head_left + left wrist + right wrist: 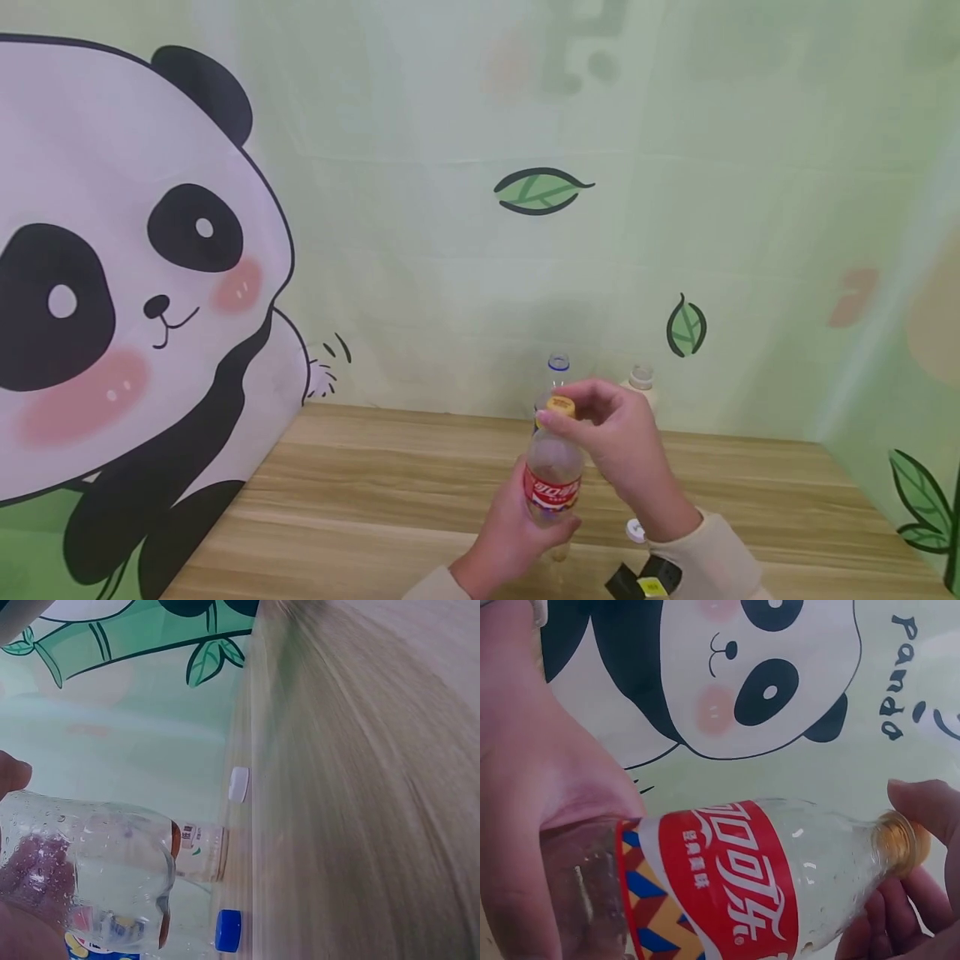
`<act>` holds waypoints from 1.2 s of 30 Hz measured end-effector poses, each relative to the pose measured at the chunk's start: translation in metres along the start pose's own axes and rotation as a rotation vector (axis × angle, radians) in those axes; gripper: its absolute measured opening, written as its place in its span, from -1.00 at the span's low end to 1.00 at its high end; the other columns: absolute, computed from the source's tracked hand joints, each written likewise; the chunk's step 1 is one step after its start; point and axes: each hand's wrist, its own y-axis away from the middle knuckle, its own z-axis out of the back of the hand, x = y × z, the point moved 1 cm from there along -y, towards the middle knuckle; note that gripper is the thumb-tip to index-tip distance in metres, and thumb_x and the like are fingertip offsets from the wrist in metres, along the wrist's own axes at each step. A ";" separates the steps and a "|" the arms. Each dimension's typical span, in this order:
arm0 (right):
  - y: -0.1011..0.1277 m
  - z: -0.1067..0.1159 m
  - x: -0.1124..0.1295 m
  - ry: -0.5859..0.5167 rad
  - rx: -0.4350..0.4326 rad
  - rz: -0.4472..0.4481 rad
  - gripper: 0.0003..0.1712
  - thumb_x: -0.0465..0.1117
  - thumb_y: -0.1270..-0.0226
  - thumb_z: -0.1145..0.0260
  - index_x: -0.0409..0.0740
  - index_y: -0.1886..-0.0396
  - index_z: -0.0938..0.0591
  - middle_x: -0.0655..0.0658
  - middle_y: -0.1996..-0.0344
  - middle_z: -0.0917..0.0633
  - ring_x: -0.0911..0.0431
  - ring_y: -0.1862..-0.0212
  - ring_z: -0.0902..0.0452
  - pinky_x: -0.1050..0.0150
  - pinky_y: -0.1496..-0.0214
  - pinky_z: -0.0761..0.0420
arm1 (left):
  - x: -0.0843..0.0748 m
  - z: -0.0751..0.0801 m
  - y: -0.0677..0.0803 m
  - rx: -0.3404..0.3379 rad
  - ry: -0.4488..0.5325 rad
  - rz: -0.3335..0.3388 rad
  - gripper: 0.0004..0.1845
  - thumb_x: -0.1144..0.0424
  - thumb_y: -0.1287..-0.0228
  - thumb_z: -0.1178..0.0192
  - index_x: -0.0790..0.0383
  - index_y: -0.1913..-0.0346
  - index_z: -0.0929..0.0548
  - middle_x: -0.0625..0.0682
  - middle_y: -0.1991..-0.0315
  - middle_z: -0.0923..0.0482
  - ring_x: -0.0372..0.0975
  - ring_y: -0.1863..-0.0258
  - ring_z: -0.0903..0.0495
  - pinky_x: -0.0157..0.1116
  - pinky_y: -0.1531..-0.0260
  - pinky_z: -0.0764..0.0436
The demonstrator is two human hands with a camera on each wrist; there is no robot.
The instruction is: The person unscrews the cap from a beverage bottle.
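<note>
My left hand (510,533) grips the lower body of a clear plastic bottle (552,483) with a red label, held upright above the wooden table (375,500). My right hand (622,442) comes in from the right and pinches the yellow cap (561,406) sitting on the bottle's neck. The right wrist view shows the red-labelled bottle (727,885) close up, with the yellow cap (901,844) between my right fingertips (922,806) and my left hand (532,772) wrapped round its base. In the left wrist view, the bottle's wet clear base (97,877) fills the lower left.
Two open bottles stand at the back against the wall, one with a blue neck ring (558,364) and one pale (641,377). A white cap (634,528) lies on the table near my right wrist. A white cap (238,784) and a blue cap (229,930) lie there too.
</note>
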 end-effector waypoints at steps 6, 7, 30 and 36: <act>0.005 -0.004 0.003 0.069 -0.120 0.009 -0.54 -0.03 0.05 -0.71 -0.08 0.18 -0.73 -0.08 0.27 -0.76 0.05 0.21 -0.64 0.31 0.23 -0.66 | 0.000 0.001 0.001 -0.018 -0.001 -0.003 -0.17 0.29 -0.08 -0.53 -0.05 -0.39 -0.32 -0.06 -0.20 -0.58 -0.22 -0.18 -0.60 -0.28 -0.27 -0.55; 0.006 -0.005 0.003 0.076 -0.134 0.009 -0.53 -0.02 0.06 -0.72 -0.08 0.19 -0.73 -0.08 0.27 -0.75 0.05 0.21 -0.63 0.31 0.24 -0.65 | 0.000 0.001 0.001 -0.017 0.000 0.000 -0.17 0.29 -0.08 -0.52 -0.06 -0.39 -0.32 -0.07 -0.20 -0.58 -0.22 -0.18 -0.60 -0.29 -0.27 -0.55; 0.004 -0.003 0.004 0.066 -0.102 0.039 -0.61 -0.05 0.01 -0.70 -0.10 0.23 -0.78 -0.05 0.31 -0.78 0.08 0.23 -0.65 0.31 0.23 -0.62 | -0.001 0.003 0.000 -0.024 -0.001 0.008 -0.21 0.28 -0.09 -0.52 -0.08 -0.36 -0.35 -0.08 -0.18 -0.60 -0.23 -0.16 -0.61 -0.27 -0.25 -0.57; 0.000 0.001 0.004 0.029 -0.012 0.031 -0.61 -0.11 -0.04 -0.67 -0.17 0.16 -0.77 -0.02 0.27 -0.80 0.09 0.22 -0.68 0.30 0.18 -0.68 | -0.001 0.003 0.000 -0.021 0.004 0.012 -0.17 0.28 -0.08 -0.53 -0.10 -0.39 -0.34 -0.09 -0.20 -0.59 -0.22 -0.19 -0.60 -0.28 -0.27 -0.55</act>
